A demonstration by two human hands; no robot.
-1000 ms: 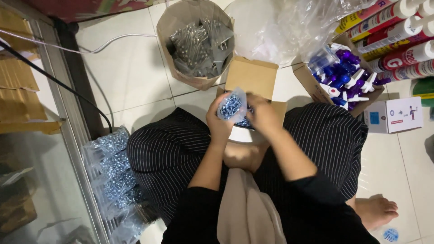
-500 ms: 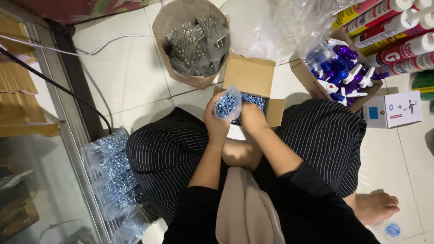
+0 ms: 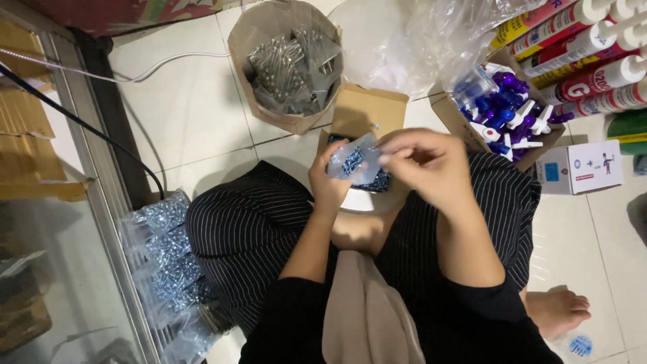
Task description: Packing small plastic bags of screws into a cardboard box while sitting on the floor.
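White tiled floor; left hand grips small screw bag, right hand fingers pinch its mouth at centre frame; sealing step, next needs firm press.

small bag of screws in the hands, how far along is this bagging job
Done, it seems: a pile of filled screw bags lies on the floor by the person's left knee. In hand: the left hand holds a small clear bag of screws while the right hand works at its top edge with the fingers. Left: the open cardboard box under the hands has loose screws showing; how many can't be judged.
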